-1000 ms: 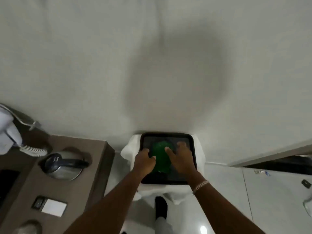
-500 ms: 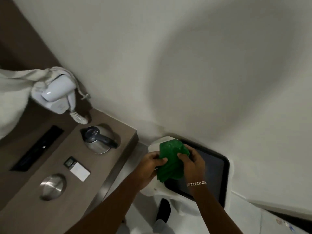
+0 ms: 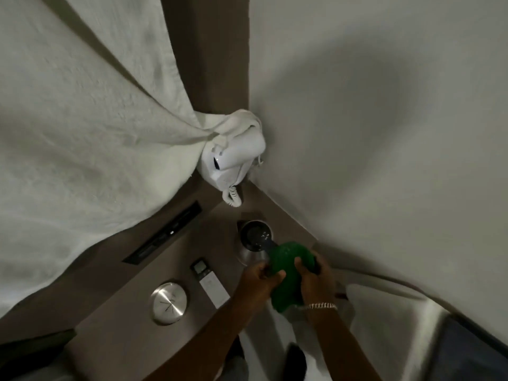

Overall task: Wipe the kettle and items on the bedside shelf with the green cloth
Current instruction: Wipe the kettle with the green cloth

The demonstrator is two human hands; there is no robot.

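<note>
We hold the green cloth with 2 hands, left hand and right hand both gripping tight, by the kettle (shiny).

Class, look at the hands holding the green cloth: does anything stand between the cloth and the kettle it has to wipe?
Nothing visible does. The green cloth, held in the left hand and right hand, already overlaps the kettle's handle side. The remote and the round metal disc lie off to the left on the shelf.
</note>
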